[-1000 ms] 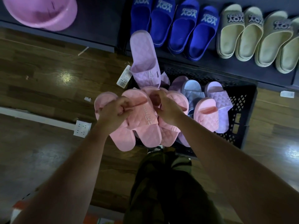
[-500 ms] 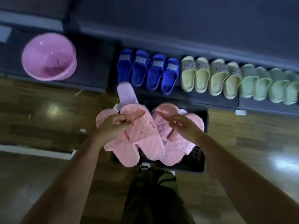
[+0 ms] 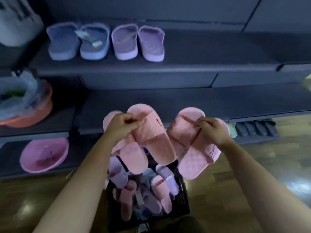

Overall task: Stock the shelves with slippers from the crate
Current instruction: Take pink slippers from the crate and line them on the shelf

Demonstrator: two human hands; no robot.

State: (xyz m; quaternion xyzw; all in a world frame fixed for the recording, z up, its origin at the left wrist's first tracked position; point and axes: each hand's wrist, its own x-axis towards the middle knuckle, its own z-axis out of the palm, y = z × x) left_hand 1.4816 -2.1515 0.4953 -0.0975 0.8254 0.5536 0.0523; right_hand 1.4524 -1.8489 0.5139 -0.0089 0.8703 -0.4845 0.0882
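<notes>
My left hand [image 3: 122, 126] grips a pair of pink quilted slippers [image 3: 151, 140] by their straps. My right hand [image 3: 210, 130] grips a second pink pair [image 3: 195, 153] the same way. Both pairs hang above a black crate [image 3: 184, 199] on the floor, which holds several pink, lilac and blue slippers [image 3: 161, 192]. In front of me is a dark shelf unit; its upper shelf [image 3: 202, 52] carries a blue pair [image 3: 77, 41] and a lilac pair [image 3: 138, 42] at the left. The middle shelf [image 3: 185, 101] lies just behind the held slippers.
At the left, a pink basin [image 3: 44, 154] sits on a low shelf and an orange basin with plastic-wrapped goods [image 3: 25, 105] sits above it. Dark and green slippers [image 3: 252, 128] line the bottom shelf at the right. Glossy wooden floor surrounds the crate.
My view has tilted up from the bottom shelf to the upper shelves. Both hands have lifted the pink slippers higher and drawn the two pairs apart.
</notes>
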